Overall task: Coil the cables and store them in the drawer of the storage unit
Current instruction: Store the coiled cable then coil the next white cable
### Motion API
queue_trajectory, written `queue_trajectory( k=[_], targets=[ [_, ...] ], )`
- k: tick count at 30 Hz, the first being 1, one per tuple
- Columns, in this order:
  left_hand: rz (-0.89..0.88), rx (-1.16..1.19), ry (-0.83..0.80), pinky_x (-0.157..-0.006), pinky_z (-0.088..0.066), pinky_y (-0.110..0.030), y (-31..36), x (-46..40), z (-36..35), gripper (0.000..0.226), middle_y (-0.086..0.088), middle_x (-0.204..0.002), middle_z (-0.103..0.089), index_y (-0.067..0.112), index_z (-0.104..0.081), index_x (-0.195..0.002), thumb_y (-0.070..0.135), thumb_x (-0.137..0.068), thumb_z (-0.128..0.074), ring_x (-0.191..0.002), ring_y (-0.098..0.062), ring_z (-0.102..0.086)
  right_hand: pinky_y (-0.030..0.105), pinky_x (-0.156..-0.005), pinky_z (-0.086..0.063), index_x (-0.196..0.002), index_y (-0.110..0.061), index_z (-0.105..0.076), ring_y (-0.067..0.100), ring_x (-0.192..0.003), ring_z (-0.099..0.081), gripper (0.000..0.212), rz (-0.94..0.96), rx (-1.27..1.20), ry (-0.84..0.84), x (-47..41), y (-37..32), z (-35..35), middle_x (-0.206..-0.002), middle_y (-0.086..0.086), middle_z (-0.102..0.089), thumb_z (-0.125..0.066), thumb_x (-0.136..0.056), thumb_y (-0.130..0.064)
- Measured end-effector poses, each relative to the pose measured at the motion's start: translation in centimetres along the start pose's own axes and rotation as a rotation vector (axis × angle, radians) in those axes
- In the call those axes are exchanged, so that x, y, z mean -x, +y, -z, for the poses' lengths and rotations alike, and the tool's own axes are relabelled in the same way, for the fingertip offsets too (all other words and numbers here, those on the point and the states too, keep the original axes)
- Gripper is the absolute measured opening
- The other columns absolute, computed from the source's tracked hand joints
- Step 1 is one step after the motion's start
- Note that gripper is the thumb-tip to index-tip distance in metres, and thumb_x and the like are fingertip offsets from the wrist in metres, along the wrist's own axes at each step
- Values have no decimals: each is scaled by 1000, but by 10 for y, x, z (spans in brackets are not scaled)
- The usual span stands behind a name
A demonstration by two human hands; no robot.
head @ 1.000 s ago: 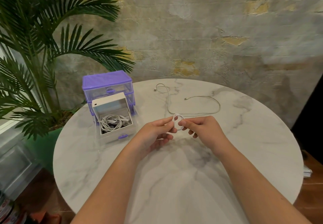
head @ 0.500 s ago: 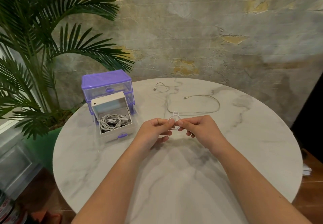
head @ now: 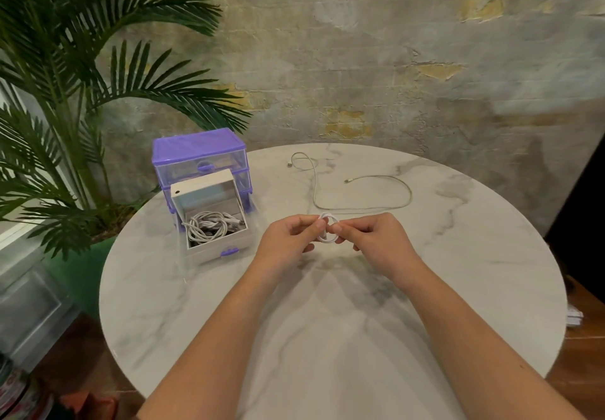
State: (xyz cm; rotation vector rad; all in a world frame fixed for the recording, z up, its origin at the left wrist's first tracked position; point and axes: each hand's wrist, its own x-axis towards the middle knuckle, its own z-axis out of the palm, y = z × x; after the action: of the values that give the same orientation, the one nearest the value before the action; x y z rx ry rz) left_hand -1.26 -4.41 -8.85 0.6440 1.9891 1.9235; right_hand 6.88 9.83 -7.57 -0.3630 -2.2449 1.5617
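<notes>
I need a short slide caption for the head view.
Both hands pinch a small coiled cable beside the open drawer.

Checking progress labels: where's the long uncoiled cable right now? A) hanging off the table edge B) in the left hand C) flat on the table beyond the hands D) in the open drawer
C: the long cable lies loose on the table beyond both hands, while the left hand and right hand pinch a small coil, and the drawer holds other coiled cables.
</notes>
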Motion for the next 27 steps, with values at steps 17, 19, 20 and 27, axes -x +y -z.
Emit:
queue_trajectory(
  k=[17, 19, 20, 27],
  targets=[
    [103, 168, -149, -83, -56, -25, 6, 3, 6, 18, -1, -96, -73, 11, -73, -101, 22, -91, -63, -82, -10, -66, 12, -52, -34, -84, -16, -80, 2, -51, -45, 18, 64, 74, 138, -2, 3, 1, -64, -6, -67, -69, -88, -30],
    [91, 171, -103, -80, -56, -24, 4, 2, 7, 20, -2, -96, -73, 8, -73, -102, 22, -90, -64, -84, -10, -67, 12, -57, -36, -88, -20, -80, -1, -54, -48, 15, 70, 21, 96, -1, 2, 1, -65, -13, -68, -69, -88, -31],
    [87, 188, -77, -78, -56, -23, 4, 2, 7, 21, -3, -95, -73, 6, -73, -102, 21, -90, -64, -84, -11, -67, 16, -62, -39, -90, -22, -79, -1, -58, -49, 15, 74, -12, 65, -1, 2, 0, -71, -11, -70, -69, -88, -32],
    [86, 472, 88, -71, -56, -16, 7, -4, 13, 15, -2, -91, -73, 6, -71, -100, 14, -92, -60, -80, -11, -69, 25, -74, -44, -94, -31, -73, 6, -74, -52, 14, 102, 95, 14, -3, 7, 0, -88, -3, -69, -59, -94, -34]
  ],
)
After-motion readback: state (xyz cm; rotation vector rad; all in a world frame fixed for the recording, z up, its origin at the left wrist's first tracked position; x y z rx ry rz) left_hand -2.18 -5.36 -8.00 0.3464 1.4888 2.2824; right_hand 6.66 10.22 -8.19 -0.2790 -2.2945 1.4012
